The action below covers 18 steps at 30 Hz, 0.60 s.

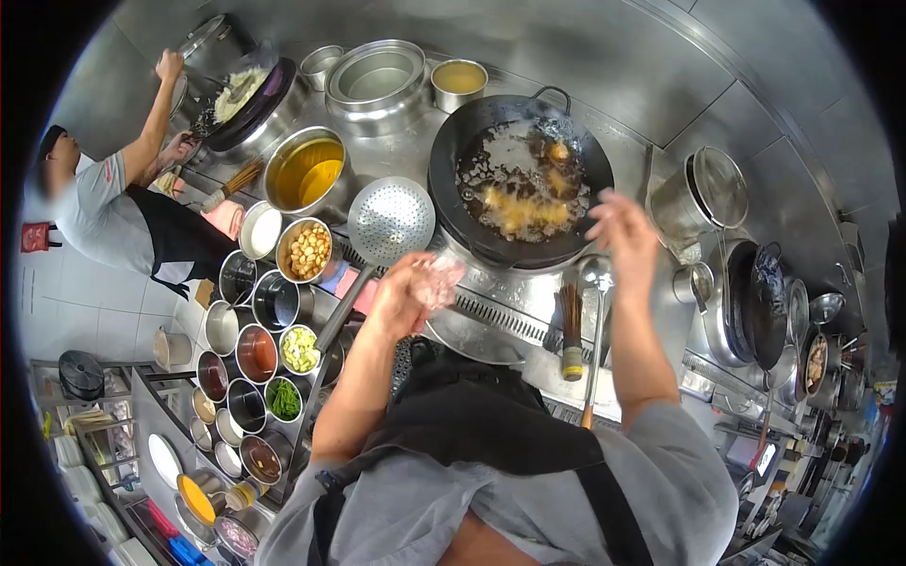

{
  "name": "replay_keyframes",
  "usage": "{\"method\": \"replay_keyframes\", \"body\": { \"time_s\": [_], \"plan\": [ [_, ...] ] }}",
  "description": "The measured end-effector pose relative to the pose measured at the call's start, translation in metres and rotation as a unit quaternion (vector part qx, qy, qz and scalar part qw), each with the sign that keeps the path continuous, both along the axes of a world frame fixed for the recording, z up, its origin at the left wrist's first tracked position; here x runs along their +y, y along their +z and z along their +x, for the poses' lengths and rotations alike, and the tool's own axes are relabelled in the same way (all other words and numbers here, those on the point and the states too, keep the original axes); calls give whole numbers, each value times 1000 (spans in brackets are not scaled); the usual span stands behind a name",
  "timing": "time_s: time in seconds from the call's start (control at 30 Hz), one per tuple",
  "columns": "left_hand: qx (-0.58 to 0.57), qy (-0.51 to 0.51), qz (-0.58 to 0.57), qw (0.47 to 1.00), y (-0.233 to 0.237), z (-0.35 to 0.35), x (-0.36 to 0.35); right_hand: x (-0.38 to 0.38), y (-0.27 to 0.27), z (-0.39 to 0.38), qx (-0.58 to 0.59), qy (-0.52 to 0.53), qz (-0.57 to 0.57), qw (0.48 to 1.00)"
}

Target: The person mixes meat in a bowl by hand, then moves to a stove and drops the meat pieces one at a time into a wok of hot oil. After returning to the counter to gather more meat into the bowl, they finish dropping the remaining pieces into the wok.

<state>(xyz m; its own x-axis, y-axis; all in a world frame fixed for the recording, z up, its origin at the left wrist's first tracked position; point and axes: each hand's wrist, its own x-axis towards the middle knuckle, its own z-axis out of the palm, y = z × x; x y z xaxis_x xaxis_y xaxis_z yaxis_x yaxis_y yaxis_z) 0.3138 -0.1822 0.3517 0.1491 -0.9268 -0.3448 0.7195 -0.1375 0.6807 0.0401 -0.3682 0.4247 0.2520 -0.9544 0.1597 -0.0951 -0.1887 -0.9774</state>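
Note:
My left hand (404,300) is in front of the wok, curled around a glossy, translucent pale-pink lump (438,280) whose kind I cannot make out. At the wok's right rim, my right hand (625,234) is raised with fingers loosely apart, slightly blurred, and nothing shows in it. Golden pieces (528,212) fry in bubbling oil inside the black wok (444,174). A perforated skimmer (391,219) lies left of the wok, its handle running beneath my left forearm. The ladle (594,321) rests near my right forearm, beside a bamboo brush (571,330).
On the left are a pot of yellow oil (307,172), a container of golden-brown chunks (306,251) and several ingredient tins. Another person (118,203) works at a wok (247,108) at far left. A strainer pot (679,198) and second wok (755,302) stand right.

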Motion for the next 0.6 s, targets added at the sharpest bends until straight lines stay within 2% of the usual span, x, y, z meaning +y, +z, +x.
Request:
{"method": "replay_keyframes", "body": {
  "time_s": [0.07, 0.17, 0.2, 0.3, 0.4, 0.47, 0.6],
  "plan": [
    [103, -32, -22, 994, 13, -13, -16, 39, -19, 17, 48, 106, 36, 993],
    [56, -104, -47, 992, 33, -24, -30, 80, -43, 53, -2, 169, 135, 976],
    [-14, -116, -32, 993, 43, -30, -31, 93, -47, 57, -12, 169, 163, 972],
    [-38, -160, -45, 985, 47, -32, -31, 102, -48, 50, -25, 171, 157, 972],
    [-93, -158, -67, 981, 45, -33, -30, 107, -45, 46, -66, 166, 148, 973],
    [-105, -125, -34, 986, 49, -31, -30, 105, -48, 44, -133, 150, 165, 966],
    [-124, -91, -68, 986, 41, -27, -30, 118, -43, 58, -143, 146, 204, 958]
  ]
}}
